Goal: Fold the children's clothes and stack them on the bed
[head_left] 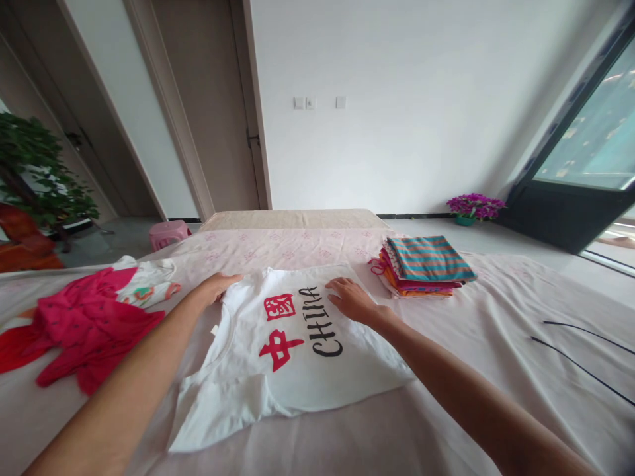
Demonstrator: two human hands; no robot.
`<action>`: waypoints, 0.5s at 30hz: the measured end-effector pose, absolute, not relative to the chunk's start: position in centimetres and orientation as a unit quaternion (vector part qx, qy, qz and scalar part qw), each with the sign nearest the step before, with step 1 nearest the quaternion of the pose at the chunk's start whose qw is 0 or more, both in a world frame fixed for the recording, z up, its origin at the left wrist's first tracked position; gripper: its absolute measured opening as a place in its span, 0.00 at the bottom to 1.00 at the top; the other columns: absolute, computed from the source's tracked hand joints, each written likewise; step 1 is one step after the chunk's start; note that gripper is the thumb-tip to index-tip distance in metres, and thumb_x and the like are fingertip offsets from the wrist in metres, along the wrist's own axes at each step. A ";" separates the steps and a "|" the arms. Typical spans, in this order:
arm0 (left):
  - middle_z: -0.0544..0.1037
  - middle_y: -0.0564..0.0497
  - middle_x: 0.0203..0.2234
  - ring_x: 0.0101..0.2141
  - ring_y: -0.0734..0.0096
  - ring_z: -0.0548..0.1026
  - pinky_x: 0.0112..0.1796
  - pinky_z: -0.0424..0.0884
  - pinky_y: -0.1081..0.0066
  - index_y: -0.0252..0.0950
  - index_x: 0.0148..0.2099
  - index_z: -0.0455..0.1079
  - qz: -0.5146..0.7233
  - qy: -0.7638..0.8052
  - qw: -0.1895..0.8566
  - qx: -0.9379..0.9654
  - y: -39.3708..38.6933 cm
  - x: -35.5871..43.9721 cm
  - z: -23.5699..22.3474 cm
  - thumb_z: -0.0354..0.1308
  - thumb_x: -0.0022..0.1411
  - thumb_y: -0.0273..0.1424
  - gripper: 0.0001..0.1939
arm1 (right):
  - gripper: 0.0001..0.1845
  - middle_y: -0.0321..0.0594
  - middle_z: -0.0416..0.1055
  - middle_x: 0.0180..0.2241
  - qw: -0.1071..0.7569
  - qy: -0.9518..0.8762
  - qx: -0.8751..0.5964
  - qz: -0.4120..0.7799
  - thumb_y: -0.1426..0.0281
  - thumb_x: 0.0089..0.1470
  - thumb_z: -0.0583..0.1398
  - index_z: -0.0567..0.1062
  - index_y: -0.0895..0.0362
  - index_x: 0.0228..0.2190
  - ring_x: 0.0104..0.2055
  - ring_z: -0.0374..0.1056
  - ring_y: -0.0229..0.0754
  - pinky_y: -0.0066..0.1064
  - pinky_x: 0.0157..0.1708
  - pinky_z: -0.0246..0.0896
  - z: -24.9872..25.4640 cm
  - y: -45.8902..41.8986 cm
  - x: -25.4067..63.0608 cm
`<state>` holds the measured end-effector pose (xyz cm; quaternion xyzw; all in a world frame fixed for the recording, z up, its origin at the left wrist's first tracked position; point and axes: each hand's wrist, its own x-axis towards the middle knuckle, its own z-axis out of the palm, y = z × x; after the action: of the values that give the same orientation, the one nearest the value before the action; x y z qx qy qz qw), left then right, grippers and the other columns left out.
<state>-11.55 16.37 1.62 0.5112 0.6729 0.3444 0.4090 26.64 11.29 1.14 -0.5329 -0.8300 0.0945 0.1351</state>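
Observation:
A white T-shirt [297,390] with red Chinese characters and the black word CHINA is spread out on the bed, its neckline toward the left. My left hand [221,287] touches the far sleeve near the collar, fingers stretched out along the cloth. Flat on the shirt's far side, just past the lettering, rests my right hand [352,299] with its fingers apart. The near sleeve lies slightly creased toward me.
Unfolded red and white clothes [99,324] lie in a heap at left. A stack of folded clothes [426,264], striped on top, sits at right. Two black cords [580,363] cross the sheet. Beyond are a pink stool [169,233] and purple flowers [473,206].

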 end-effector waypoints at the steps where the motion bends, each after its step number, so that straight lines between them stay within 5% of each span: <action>1: 0.75 0.48 0.18 0.22 0.60 0.74 0.21 0.65 0.68 0.33 0.32 0.74 0.349 0.665 0.423 0.507 16.3 -11.5 1.7 0.69 0.37 0.49 0.26 | 0.21 0.50 0.67 0.57 0.140 -0.824 -0.542 0.089 0.67 0.63 0.53 0.70 0.58 0.55 0.60 0.59 0.49 0.38 0.58 0.53 0.7 11.5 26.5; 8: 0.80 0.46 0.46 0.38 0.63 0.78 0.37 0.73 0.70 0.36 0.63 0.64 0.486 0.503 0.425 0.574 14.7 -12.0 2.8 0.65 0.45 0.36 0.41 | 0.23 0.48 0.62 0.61 0.156 -0.811 -0.561 0.046 0.65 0.65 0.50 0.68 0.57 0.58 0.63 0.55 0.48 0.40 0.62 0.47 -1.7 11.8 26.6; 11: 0.77 0.48 0.52 0.49 0.59 0.75 0.48 0.70 0.67 0.39 0.62 0.67 0.513 0.534 0.299 0.602 14.5 -13.1 2.3 0.60 0.48 0.33 0.36 | 0.23 0.49 0.62 0.61 0.159 -0.813 -0.558 0.041 0.65 0.65 0.50 0.68 0.57 0.58 0.63 0.55 0.48 0.40 0.62 0.46 -1.9 11.7 26.5; 15: 0.78 0.49 0.51 0.55 0.53 0.71 0.54 0.65 0.65 0.43 0.51 0.77 0.361 0.652 0.222 0.628 15.2 -14.5 0.8 0.58 0.43 0.27 0.29 | 0.23 0.49 0.63 0.60 0.162 -0.812 -0.559 0.036 0.65 0.65 0.49 0.68 0.57 0.58 0.63 0.56 0.48 0.40 0.62 0.47 -1.9 11.7 26.3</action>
<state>-14.47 15.16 0.83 0.6283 0.6522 0.3614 0.2218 26.29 11.66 -1.91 -0.5591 -0.8124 0.0360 0.1616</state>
